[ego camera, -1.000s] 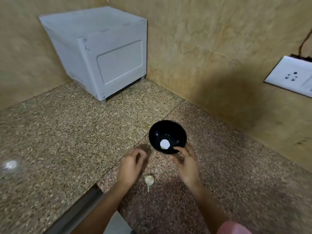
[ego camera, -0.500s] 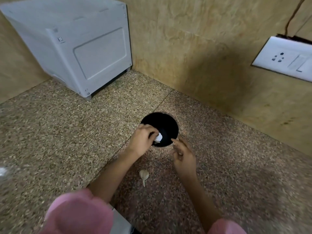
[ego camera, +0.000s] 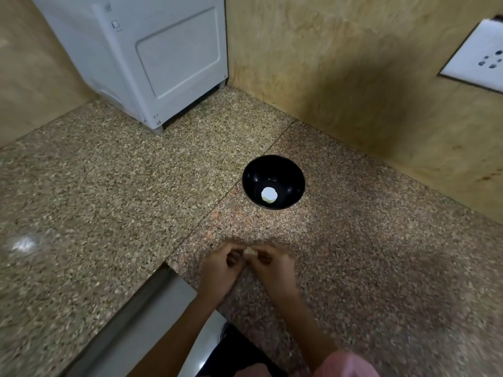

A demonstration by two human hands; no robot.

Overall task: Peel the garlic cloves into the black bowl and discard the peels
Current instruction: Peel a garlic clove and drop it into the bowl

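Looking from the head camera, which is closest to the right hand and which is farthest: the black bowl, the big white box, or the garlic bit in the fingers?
1. garlic clove: touching, pinched at the fingertips of the right hand.
2. black bowl: straight ahead, a little beyond the hand.
3. white box: far back on the left, in the corner.

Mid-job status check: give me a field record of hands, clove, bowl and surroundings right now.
left: left hand pinches the small pale garlic clove
right: right hand has its grip on the same clove
clove state: blurred, peel progress unclear
bowl: round black bowl, upright, beyond the hands, untouched
bowl contents: one white rounded piece at the bottom
surface: speckled granite counter
background: white box-shaped appliance back left; white wall socket right
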